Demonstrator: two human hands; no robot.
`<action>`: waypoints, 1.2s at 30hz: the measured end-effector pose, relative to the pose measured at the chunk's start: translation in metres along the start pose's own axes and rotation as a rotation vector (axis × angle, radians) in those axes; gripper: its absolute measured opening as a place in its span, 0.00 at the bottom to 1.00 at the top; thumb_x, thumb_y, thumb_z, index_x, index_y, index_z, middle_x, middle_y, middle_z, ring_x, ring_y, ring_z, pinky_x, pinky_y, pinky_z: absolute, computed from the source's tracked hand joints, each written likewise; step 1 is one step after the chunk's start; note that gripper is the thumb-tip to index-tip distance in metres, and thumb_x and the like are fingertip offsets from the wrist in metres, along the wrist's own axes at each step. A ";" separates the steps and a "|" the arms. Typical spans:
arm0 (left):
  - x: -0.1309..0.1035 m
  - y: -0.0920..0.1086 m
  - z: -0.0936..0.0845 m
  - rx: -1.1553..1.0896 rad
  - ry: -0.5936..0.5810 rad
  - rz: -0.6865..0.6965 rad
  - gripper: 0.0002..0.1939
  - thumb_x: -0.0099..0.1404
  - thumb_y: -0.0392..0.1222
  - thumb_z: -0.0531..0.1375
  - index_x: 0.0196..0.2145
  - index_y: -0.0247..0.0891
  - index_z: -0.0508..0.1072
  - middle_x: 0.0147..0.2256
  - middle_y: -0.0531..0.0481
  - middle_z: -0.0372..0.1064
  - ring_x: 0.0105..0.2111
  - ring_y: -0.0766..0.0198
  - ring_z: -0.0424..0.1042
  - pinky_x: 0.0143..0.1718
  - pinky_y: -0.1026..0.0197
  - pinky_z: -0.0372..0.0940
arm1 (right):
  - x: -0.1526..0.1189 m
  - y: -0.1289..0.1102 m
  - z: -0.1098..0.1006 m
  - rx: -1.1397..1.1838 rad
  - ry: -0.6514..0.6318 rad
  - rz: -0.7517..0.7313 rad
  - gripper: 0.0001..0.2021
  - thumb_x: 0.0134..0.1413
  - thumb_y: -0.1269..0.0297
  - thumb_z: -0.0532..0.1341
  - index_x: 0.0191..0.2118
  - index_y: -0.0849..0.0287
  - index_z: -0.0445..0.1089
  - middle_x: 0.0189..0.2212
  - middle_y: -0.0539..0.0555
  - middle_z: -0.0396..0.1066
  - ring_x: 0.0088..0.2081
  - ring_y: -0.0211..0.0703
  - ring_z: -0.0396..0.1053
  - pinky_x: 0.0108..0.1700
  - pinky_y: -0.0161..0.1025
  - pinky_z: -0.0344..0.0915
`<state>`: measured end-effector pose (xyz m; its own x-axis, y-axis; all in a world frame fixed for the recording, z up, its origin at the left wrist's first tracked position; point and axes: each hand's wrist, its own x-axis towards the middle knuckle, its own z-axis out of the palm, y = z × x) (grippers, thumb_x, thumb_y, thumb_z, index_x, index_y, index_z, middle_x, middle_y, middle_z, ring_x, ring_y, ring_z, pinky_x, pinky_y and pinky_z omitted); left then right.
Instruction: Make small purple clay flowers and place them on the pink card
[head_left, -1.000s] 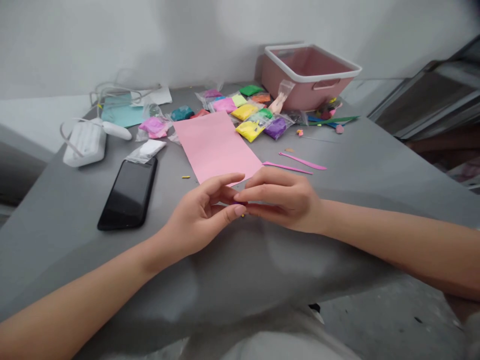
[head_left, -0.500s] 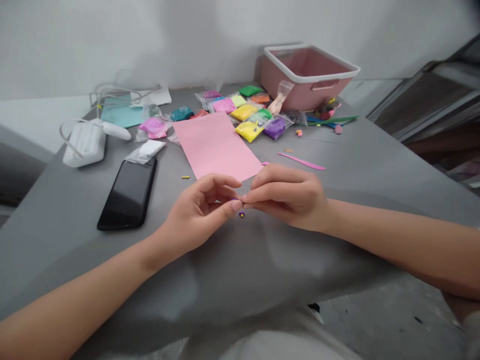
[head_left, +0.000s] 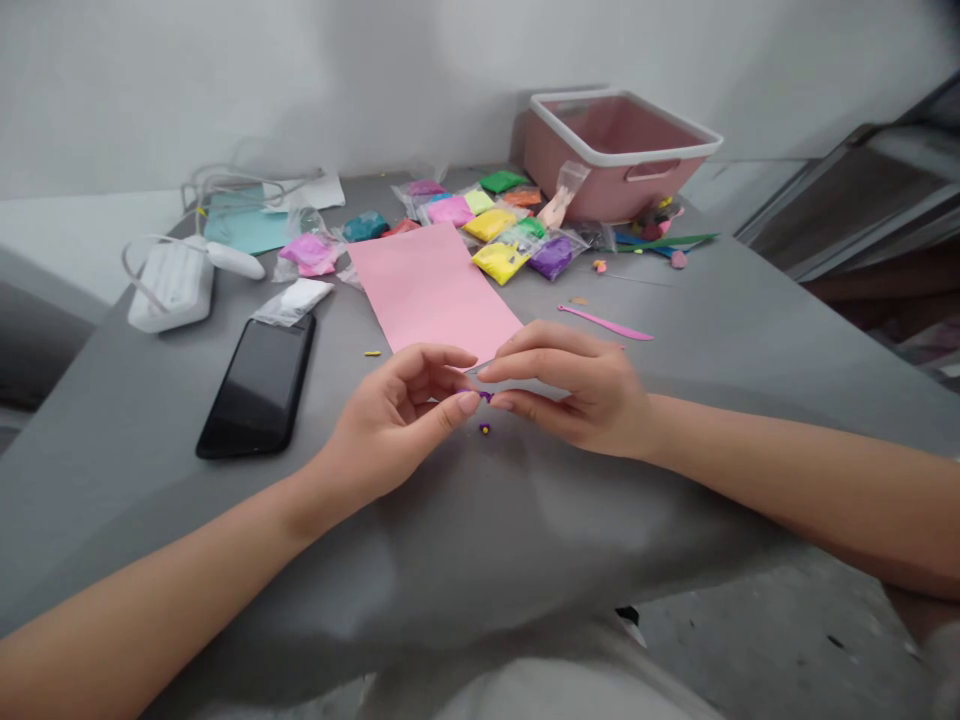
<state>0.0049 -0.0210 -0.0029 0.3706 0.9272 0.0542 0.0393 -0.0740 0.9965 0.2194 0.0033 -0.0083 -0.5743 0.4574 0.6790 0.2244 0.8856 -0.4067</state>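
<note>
A small piece of purple clay (head_left: 486,396) is pinched between the thumb and fingers of my left hand (head_left: 397,420). Just to its right, my right hand (head_left: 577,390) has its thumb and forefinger spread apart, their tips close to the clay. Whether the right thumb touches it I cannot tell. On the grey table (head_left: 450,540) below the fingertips lies a tiny purple clay shape with a yellow centre (head_left: 485,430). Behind both hands is a pink sheet (head_left: 435,285), its near corner partly covered by my fingers.
Left of the sheet lie a black phone (head_left: 259,385), a yellow clay strip (head_left: 373,353) and a white power strip (head_left: 172,285). Bags of coloured clay (head_left: 499,260) spread along the back, beside a pink basket (head_left: 607,180). A pink plastic knife (head_left: 606,322) rests at right.
My right thumb and forefinger have parted from their pinch at the clay, and more of the purple piece shows. My left hand stays nearly in place.
</note>
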 end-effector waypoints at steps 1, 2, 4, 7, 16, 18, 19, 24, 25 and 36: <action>0.000 0.000 0.000 -0.011 -0.007 0.000 0.14 0.62 0.42 0.66 0.44 0.38 0.71 0.36 0.49 0.75 0.38 0.63 0.76 0.39 0.62 0.72 | 0.000 0.001 0.000 0.009 -0.006 -0.006 0.09 0.62 0.64 0.61 0.47 0.55 0.71 0.40 0.55 0.71 0.42 0.39 0.72 0.46 0.37 0.72; 0.000 0.001 0.000 -0.020 -0.011 0.000 0.13 0.62 0.42 0.66 0.44 0.38 0.71 0.36 0.49 0.75 0.37 0.64 0.76 0.39 0.62 0.72 | -0.001 0.001 0.001 0.018 -0.007 -0.015 0.10 0.61 0.62 0.63 0.48 0.56 0.71 0.40 0.56 0.71 0.42 0.40 0.72 0.46 0.37 0.71; -0.001 0.002 0.001 -0.027 -0.012 -0.003 0.13 0.62 0.41 0.66 0.43 0.38 0.71 0.36 0.50 0.75 0.37 0.64 0.76 0.39 0.63 0.73 | -0.001 0.003 0.002 0.030 0.004 -0.044 0.13 0.59 0.60 0.65 0.47 0.58 0.71 0.40 0.56 0.72 0.42 0.39 0.72 0.46 0.36 0.71; -0.001 0.002 0.001 -0.032 -0.015 -0.008 0.12 0.62 0.41 0.66 0.43 0.38 0.71 0.36 0.49 0.75 0.38 0.63 0.76 0.39 0.62 0.73 | -0.001 0.004 0.003 0.023 0.033 -0.080 0.14 0.57 0.62 0.67 0.46 0.62 0.72 0.39 0.57 0.72 0.41 0.39 0.72 0.45 0.36 0.72; 0.000 0.001 0.001 -0.051 -0.044 0.003 0.11 0.62 0.39 0.66 0.42 0.38 0.73 0.37 0.50 0.75 0.38 0.65 0.75 0.41 0.63 0.72 | 0.000 -0.003 0.000 -0.046 0.051 -0.130 0.07 0.60 0.72 0.62 0.44 0.59 0.71 0.35 0.55 0.71 0.37 0.38 0.71 0.41 0.37 0.71; 0.000 0.002 0.000 -0.019 -0.034 0.011 0.11 0.62 0.41 0.65 0.42 0.37 0.74 0.37 0.49 0.75 0.37 0.65 0.75 0.40 0.64 0.72 | 0.001 -0.005 -0.001 -0.033 0.071 -0.114 0.06 0.60 0.72 0.61 0.43 0.59 0.70 0.35 0.54 0.71 0.37 0.37 0.71 0.40 0.36 0.71; 0.000 0.002 0.000 0.009 -0.026 0.011 0.10 0.63 0.42 0.64 0.42 0.37 0.75 0.37 0.49 0.75 0.36 0.65 0.75 0.39 0.64 0.71 | 0.001 -0.006 -0.002 -0.021 0.092 -0.096 0.05 0.61 0.71 0.61 0.42 0.59 0.70 0.34 0.54 0.71 0.36 0.37 0.71 0.40 0.35 0.70; 0.001 0.004 -0.001 0.043 -0.020 -0.025 0.09 0.65 0.46 0.63 0.36 0.36 0.74 0.31 0.52 0.71 0.31 0.69 0.72 0.34 0.67 0.69 | -0.001 -0.004 -0.007 0.057 0.147 0.088 0.10 0.67 0.65 0.52 0.34 0.59 0.65 0.27 0.51 0.68 0.31 0.37 0.69 0.34 0.35 0.68; 0.001 0.004 -0.001 0.010 -0.024 -0.029 0.09 0.64 0.45 0.63 0.35 0.36 0.73 0.31 0.53 0.70 0.30 0.69 0.72 0.34 0.68 0.69 | -0.001 -0.003 -0.008 0.058 0.128 0.116 0.11 0.68 0.64 0.52 0.33 0.59 0.64 0.26 0.51 0.67 0.29 0.36 0.68 0.32 0.35 0.67; 0.000 0.001 -0.002 -0.068 -0.021 -0.053 0.14 0.62 0.42 0.66 0.45 0.38 0.73 0.34 0.53 0.71 0.30 0.70 0.73 0.35 0.66 0.72 | 0.004 -0.004 -0.012 -0.091 0.089 0.009 0.02 0.61 0.69 0.61 0.39 0.58 0.71 0.32 0.52 0.74 0.34 0.37 0.72 0.38 0.35 0.70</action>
<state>0.0029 -0.0205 -0.0022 0.3895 0.9210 0.0010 -0.0035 0.0004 1.0000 0.2256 0.0021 0.0031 -0.5004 0.4668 0.7291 0.3016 0.8834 -0.3586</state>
